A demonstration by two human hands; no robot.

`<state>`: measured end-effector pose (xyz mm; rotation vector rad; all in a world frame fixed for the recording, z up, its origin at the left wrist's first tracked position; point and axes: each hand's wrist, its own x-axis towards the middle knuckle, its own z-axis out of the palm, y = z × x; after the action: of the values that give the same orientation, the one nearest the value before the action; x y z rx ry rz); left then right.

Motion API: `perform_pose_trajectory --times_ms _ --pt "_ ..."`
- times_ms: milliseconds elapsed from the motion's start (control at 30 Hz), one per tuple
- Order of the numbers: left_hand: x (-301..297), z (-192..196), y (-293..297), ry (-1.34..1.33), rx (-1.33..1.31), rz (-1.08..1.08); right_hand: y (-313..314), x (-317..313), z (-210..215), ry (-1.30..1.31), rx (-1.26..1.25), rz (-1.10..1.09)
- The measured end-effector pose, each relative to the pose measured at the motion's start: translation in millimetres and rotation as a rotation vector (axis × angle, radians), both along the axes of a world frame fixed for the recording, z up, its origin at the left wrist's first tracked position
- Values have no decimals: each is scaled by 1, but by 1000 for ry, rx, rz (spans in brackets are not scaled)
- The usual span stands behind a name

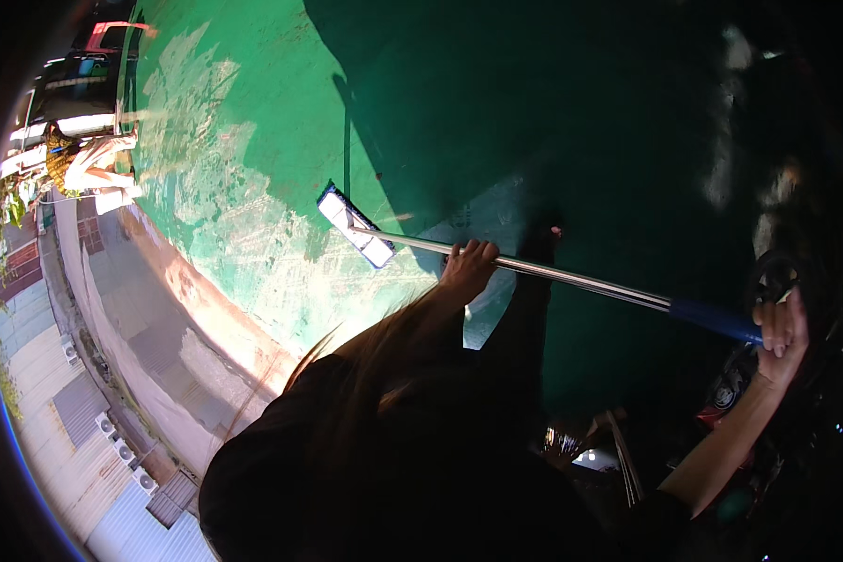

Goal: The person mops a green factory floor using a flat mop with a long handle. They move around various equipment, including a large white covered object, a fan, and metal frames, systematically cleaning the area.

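Observation:
A flat mop (pixel 581 274) slants across the view on a silver pole with a blue grip at its right end. Its white head (pixel 347 221), edged in dark blue, lies on the sunlit green floor (pixel 281 112), left of the middle. My left hand (pixel 469 270) is wrapped round the pole partway up from the head. Far to the right, my right hand (pixel 781 335) closes on the blue grip near its end; a dark round shape just above it is too dim to make out. My dark-clothed body hides part of the floor below.
At the left, a low wall (pixel 244 337) borders the floor; beyond it are corrugated roofs and several outdoor air-conditioner units (pixel 125 451). Light-coloured cloth (pixel 103 161) is at the upper left. Dim, cluttered objects, one partly red (pixel 724 393), stand lower right. Dark shade covers the right side.

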<state>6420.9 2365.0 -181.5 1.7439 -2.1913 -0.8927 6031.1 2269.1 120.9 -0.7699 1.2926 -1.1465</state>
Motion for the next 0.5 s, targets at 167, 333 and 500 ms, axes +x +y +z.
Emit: perform_pose_trajectory --times_ms 167,333,500 --pt "199 -100 156 -543 434 123 77 220 -141 -203 149 324" --pt "212 -104 216 -625 254 293 116 237 -144 -221 106 450" --pt "44 -22 158 -211 -57 108 135 69 -25 -7 -130 209"
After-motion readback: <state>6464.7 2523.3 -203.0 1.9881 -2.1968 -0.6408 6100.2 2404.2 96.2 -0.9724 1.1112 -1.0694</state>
